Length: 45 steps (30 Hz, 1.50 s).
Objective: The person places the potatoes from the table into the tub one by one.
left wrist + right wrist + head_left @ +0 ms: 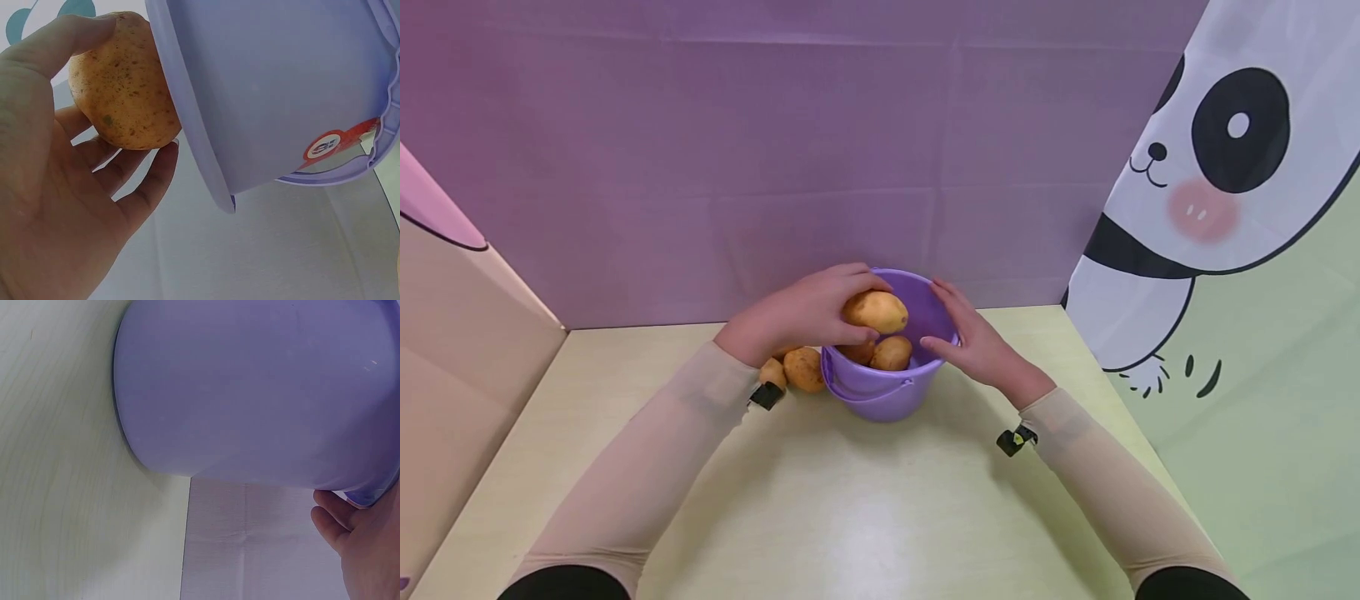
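A purple bucket (883,406) stands upright on the table, its handle folded down at the front. My left hand (805,312) holds a potato (880,312) at the bucket's mouth, thumb on one side and fingers on the other. In the left wrist view that potato (128,84) is beside the rim. More potatoes (892,353) lie inside the bucket; its bottom is hidden. My right hand (976,342) grips the right rim, thumb on the inner side and fingers outside. The right wrist view shows its fingertips (328,525) at the bucket wall (250,394).
Several potatoes (805,369) lie on the table left of the bucket, partly hidden by my left wrist. A purple backdrop (820,150) rises right behind the bucket. On the right hangs a panda-printed sheet (1262,333). The pale wooden table (865,508) extends in front.
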Available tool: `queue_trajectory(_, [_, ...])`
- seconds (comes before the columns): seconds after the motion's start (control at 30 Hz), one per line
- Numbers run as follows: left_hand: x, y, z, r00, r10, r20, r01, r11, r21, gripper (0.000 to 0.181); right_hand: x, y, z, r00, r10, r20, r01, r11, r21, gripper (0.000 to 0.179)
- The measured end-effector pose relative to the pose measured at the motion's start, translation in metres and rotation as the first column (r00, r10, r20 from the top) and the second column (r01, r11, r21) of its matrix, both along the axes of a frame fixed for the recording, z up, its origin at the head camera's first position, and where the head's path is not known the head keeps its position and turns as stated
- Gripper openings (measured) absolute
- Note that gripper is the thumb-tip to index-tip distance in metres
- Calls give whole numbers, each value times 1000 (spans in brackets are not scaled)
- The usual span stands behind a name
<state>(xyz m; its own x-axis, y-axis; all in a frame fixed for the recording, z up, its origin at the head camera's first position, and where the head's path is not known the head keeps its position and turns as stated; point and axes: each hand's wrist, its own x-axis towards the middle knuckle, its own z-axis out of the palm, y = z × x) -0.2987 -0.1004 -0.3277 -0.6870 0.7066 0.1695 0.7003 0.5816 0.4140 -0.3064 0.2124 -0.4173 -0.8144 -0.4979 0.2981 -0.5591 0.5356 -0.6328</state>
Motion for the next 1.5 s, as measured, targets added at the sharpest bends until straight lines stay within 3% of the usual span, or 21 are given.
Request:
queue_trajectory(1.03, [0,0,-2,999,4,40,-3,1000,-23,58,1,0,0,1000,-21,10,21,999,26,93])
queue_trajectory(1.5, [3,-2,-2,1000,-8,20,8,1000,-24,56,2,-1,2,1000,-16,12,16,999,31,93])
